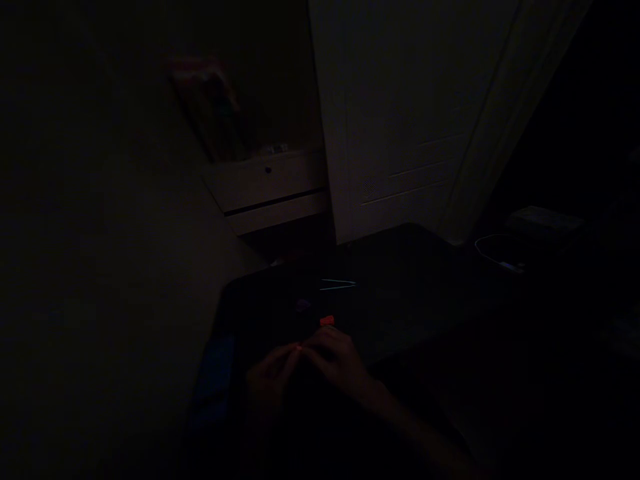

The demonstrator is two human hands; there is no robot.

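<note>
In very dim light, my left hand (273, 373) and my right hand (337, 357) meet fingertip to fingertip above the near side of a dark table. Both pinch at a tiny reddish piece (299, 347), too small and dark to name. Just beyond my right knuckles lies a bright orange-red lump (327, 321). To its left and a bit farther off sits a dull purplish lump (303, 305). Farther back, a thin V-shaped pair of tweezers (339, 284) rests with its closed end to the right. Most of both palms is lost in shadow.
A blue flat object (215, 380) lies at the left edge of the dark table (400, 287). Behind stand a drawer unit (270, 183) and a pale door (395, 120). At right are a white cable (483, 252) and a box-like item (545, 220).
</note>
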